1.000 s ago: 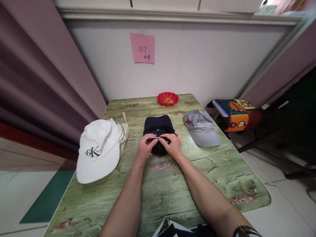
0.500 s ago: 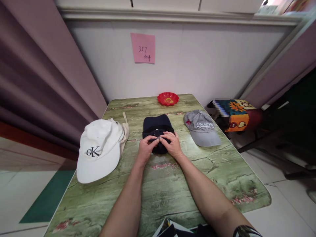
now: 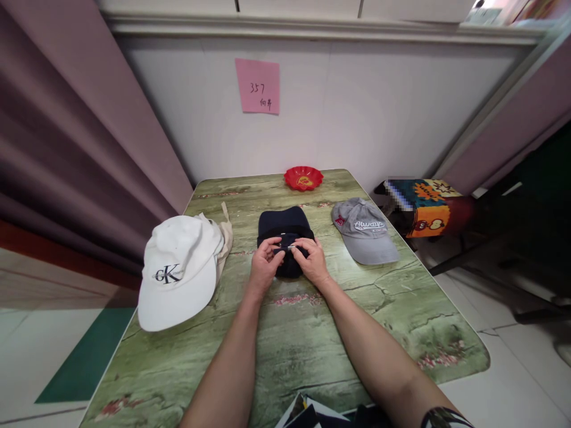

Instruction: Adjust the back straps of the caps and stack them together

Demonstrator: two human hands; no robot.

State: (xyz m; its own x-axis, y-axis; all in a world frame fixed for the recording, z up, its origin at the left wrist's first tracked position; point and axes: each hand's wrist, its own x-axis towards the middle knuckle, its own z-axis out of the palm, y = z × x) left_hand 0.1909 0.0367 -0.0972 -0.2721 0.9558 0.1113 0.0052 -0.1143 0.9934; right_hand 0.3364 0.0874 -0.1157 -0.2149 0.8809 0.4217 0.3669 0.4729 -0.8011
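I see the navy fabric peaked cap (image 3: 285,221) at six o'clock from the red scalloped dish (image 3: 303,178), on the green wood-patterned worktop (image 3: 294,345). The left hand (image 3: 264,261) and right hand (image 3: 313,261) both pinch its narrow dark strap (image 3: 281,249); I reckon uneven pulling on that fingertip hold could make it slip.

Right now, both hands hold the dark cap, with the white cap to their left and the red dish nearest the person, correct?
No: the red dish is at the far end of the table, the head view shows; the left hand and right hand hold the dark cap, with the white cap to their left.
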